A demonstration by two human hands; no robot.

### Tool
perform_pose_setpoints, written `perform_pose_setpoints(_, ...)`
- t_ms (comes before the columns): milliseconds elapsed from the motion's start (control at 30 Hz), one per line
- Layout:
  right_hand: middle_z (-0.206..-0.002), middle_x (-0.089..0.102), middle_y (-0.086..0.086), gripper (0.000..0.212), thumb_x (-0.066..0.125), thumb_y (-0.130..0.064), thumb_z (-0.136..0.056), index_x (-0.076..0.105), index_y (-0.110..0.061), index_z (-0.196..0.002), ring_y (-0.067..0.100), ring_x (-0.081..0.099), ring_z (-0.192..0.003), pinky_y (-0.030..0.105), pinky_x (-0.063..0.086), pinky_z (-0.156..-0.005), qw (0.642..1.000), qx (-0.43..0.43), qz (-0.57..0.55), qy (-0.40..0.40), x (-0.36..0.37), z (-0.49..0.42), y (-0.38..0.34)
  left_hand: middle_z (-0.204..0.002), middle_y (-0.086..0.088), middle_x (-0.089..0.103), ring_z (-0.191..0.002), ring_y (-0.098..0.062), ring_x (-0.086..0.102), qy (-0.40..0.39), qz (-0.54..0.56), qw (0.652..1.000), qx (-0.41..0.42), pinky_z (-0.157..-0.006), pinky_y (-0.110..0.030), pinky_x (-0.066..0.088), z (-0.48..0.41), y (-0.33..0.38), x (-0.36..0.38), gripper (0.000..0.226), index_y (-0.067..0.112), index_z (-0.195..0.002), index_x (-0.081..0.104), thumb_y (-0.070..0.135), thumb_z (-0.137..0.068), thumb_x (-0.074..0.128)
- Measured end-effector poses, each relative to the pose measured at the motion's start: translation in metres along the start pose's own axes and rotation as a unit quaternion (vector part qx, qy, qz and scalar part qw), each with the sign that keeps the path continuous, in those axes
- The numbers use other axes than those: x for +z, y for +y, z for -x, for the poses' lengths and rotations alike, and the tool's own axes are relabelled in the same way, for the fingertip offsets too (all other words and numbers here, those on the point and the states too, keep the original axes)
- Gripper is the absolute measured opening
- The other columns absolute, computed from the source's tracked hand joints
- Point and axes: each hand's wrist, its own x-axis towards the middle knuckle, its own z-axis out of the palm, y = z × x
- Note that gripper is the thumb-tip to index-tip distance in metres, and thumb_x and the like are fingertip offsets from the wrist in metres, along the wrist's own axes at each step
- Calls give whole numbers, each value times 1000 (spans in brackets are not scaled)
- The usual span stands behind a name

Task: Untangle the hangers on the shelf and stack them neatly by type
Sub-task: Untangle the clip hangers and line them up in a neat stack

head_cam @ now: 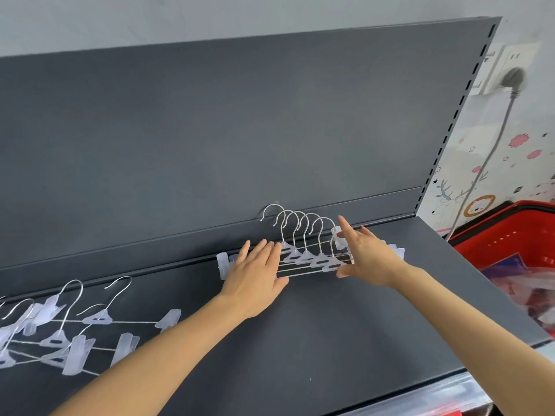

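Note:
A row of several clear plastic clip hangers with metal hooks (303,253) lies stacked at the back of the dark grey shelf (300,340), hooks pointing at the back panel. My left hand (255,274) rests flat with spread fingers on the stack's left end, covering its clips. My right hand (366,253) presses with open fingers against the right end, hiding the clips there. A loose tangle of the same kind of clip hangers (60,328) lies at the shelf's left, partly cut off by the frame edge.
The shelf's upright dark back panel (240,130) rises just behind the stack. A red shopping basket (510,250) with packaged goods sits beyond the shelf's right edge. A grey plug and cable (510,82) hang on the patterned wall at right.

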Motion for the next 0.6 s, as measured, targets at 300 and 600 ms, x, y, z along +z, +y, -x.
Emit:
perform_pose_setpoints(300, -159, 8, 3, 124, 74, -54, -71, -12, -10, -149, 17, 1, -147, 26, -3, -114, 997, -24, -4, 69, 3, 4, -6, -161, -3, 10, -148, -16, 1, 23, 31, 999, 6, -121, -35, -4, 5, -7, -4, 94, 11, -152, 2, 66, -87, 42)
perform_pose_setpoints(600, -157, -5, -1, 119, 68, -64, -70, -2, -10, -150, 15, -6, -146, 32, -3, -119, 983, -140, 35, 117, 16, 19, -39, -161, 0, -3, -147, -13, -9, 47, 16, 999, 18, -117, -31, -11, 31, -29, -19, 106, 14, -152, -5, 77, -79, 41)
